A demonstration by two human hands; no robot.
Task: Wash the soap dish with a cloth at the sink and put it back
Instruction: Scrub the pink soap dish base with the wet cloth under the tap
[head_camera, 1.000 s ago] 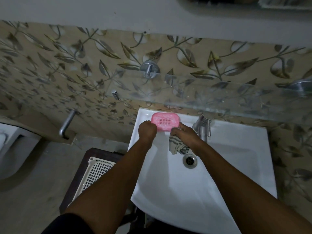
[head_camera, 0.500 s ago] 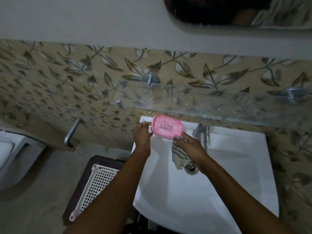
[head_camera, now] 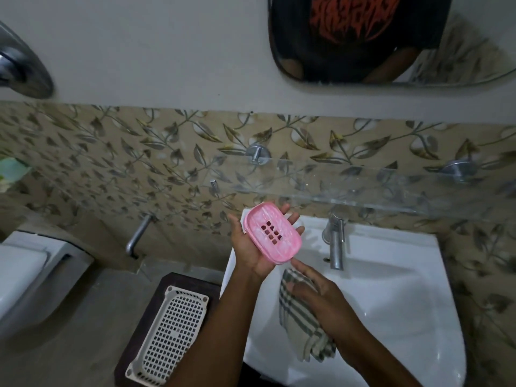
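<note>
The pink soap dish (head_camera: 272, 236), with a block of drain holes in its middle and whitish smears, is lifted above the back left corner of the white sink (head_camera: 391, 303). My left hand (head_camera: 251, 255) holds it from below, thumb on its left edge and fingertips showing past its far edge. Just below it, over the basin, my right hand (head_camera: 321, 297) grips a beige and green checked cloth (head_camera: 298, 322) that hangs down. The right index finger points up toward the dish's near end.
A chrome tap (head_camera: 335, 241) stands at the back of the sink, under a glass shelf (head_camera: 363, 191) on the leaf-patterned tiles. A white perforated basket (head_camera: 170, 336) sits on a dark stool left of the sink. A toilet (head_camera: 22, 275) is at far left, a mirror (head_camera: 363, 37) above.
The dish has come up off the sink's back left corner into my left palm, face up. My right hand with the cloth has let go of the dish and dropped lower over the basin.
</note>
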